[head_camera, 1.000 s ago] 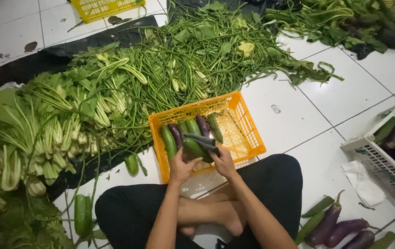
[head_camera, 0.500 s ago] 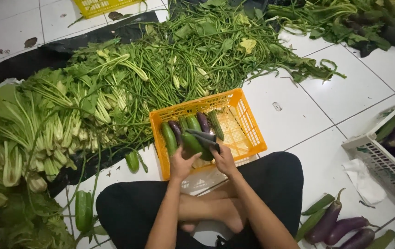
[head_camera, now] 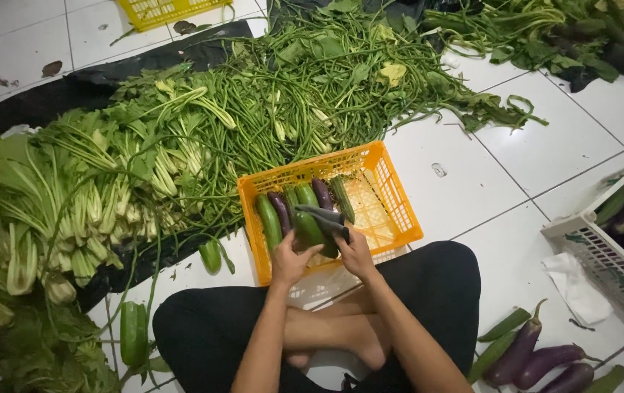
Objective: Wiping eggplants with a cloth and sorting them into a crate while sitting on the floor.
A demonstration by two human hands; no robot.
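Observation:
An orange plastic crate (head_camera: 399, 211) stands on the floor in front of my crossed legs. In its left half lie several green cucumbers (head_camera: 269, 222) and purple eggplants (head_camera: 322, 193), side by side. Both hands are at the crate's near edge. My left hand (head_camera: 287, 262) grips the near end of a green cucumber (head_camera: 310, 230). My right hand (head_camera: 356, 255) holds a long dark eggplant (head_camera: 322, 215) that lies crosswise over the vegetables in the crate.
Leafy greens (head_camera: 42, 218) and long beans (head_camera: 305, 94) are heaped on black sheeting to the left and beyond. Loose cucumbers (head_camera: 133, 331) lie by my left knee, eggplants (head_camera: 538, 356) by my right. A white basket (head_camera: 603, 258) stands on the right, a yellow crate (head_camera: 166, 11) far back.
Both hands stay at the crate's near edge with the same vegetables. The dark eggplant has shifted only slightly over the crate.

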